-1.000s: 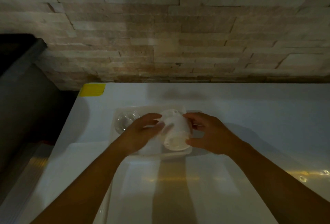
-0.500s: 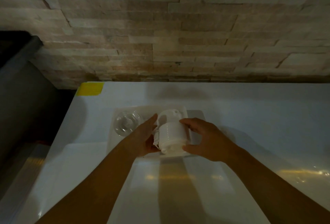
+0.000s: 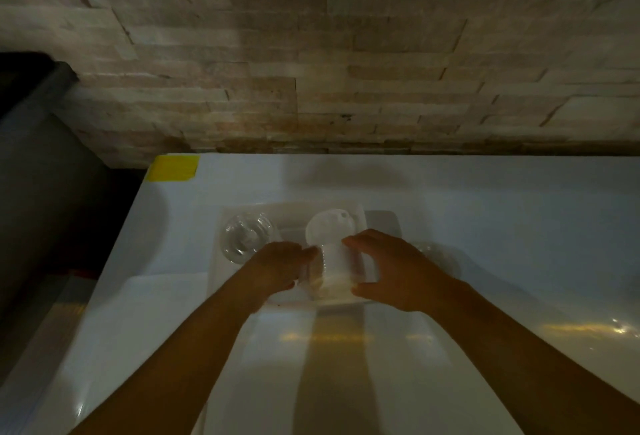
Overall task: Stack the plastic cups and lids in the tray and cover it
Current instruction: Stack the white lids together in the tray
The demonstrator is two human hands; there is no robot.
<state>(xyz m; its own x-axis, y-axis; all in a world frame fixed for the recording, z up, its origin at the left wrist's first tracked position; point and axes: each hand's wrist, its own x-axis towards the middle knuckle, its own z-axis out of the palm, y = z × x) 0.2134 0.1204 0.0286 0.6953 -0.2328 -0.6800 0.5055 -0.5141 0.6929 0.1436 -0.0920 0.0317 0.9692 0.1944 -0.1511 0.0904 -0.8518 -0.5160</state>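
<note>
A second ago I had the white ribbed stack of plastic lids (image 3: pixel 330 261) tipped on its side above the shallow translucent plastic tray (image 3: pixel 221 261), its round end facing me. Now I have turned it upright and lowered it into the right half of the tray, the top lid with its small sip hole pointing at the stone wall side. I judge that the lids are as good as placed, and that what remains is to let go and bring the cover over.

My left hand (image 3: pixel 277 266) presses against the left side of the stack, fingers curled narrow around it. My right hand (image 3: pixel 391 268) cups the right side, thumb low near the base and fingers (image 3: pixel 360 240) spread over the upper rim. So both hands make one grip on the stack; whether its base already bears on the tray floor I cannot tell, since my hands hide it.

The clear plastic cups, nested (image 3: pixel 246 237), stand in the left half of the tray, apart from the lids. The tray sits on the glossy white bench (image 3: pixel 485 199), towards its far edge.

As for writing, I can read none: the lids, cups and tray show no brand or label in this dim light. The yellow tape patch (image 3: pixel 173 168) on the bench's far left corner is blank.
</note>
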